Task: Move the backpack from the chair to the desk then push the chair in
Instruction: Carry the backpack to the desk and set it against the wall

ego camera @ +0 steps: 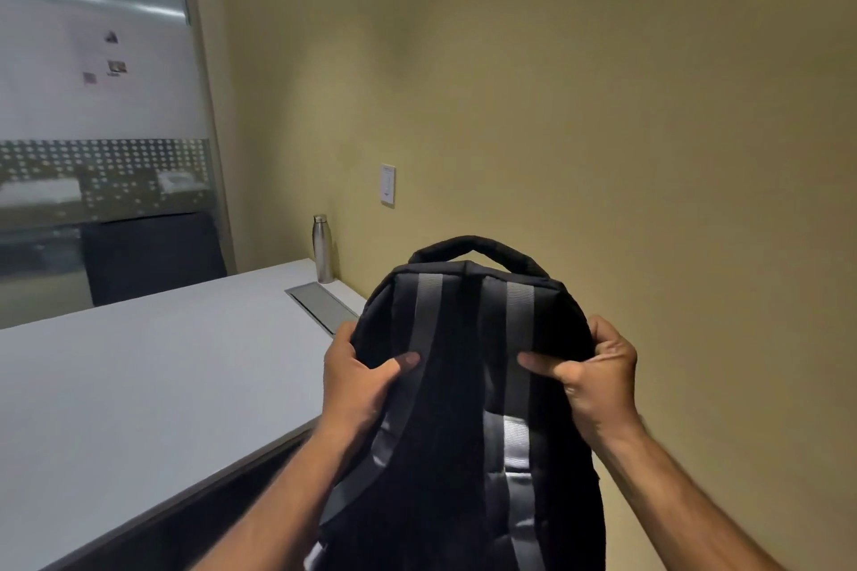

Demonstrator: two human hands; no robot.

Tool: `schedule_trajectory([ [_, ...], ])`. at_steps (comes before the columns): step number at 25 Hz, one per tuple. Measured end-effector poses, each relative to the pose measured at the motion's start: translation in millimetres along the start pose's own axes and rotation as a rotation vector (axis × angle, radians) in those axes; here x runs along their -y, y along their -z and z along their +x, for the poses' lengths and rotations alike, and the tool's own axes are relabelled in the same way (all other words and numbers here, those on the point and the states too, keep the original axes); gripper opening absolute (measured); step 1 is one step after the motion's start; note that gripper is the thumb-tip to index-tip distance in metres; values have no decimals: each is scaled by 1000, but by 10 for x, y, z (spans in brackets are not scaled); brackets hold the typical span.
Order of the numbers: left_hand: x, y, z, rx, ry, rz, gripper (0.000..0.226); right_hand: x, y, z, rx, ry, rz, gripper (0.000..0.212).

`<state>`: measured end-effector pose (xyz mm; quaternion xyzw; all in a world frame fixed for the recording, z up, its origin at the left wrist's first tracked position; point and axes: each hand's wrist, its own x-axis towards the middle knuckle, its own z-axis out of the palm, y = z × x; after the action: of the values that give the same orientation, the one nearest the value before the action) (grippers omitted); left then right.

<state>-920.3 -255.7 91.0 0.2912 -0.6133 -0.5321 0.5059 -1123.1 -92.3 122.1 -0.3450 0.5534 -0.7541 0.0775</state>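
A black backpack (463, 408) with grey shoulder straps is held upright in the air, strap side facing me, its top handle up. My left hand (357, 378) grips its left side and my right hand (591, 378) grips its right side, thumbs pressed on the back panel. The backpack hangs just past the right end of the white desk (139, 394), near the wall. The chair it came from is hidden from view.
A steel water bottle (322, 248) stands at the desk's far right corner by the wall. A grey cable hatch (322, 306) is set into the desktop. A dark chair (153, 255) stands behind the desk against a glass partition.
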Motion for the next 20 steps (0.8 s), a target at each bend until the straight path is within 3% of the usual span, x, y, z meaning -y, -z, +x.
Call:
schedule_trajectory([
  [12,487,-373,2853,-170,-88,162,48,-1193,-1330,2531,121,60,143,69],
  [20,628,-345,4435,-208,-67,394,45,-1794,-2275,3700,208,56,212,63],
])
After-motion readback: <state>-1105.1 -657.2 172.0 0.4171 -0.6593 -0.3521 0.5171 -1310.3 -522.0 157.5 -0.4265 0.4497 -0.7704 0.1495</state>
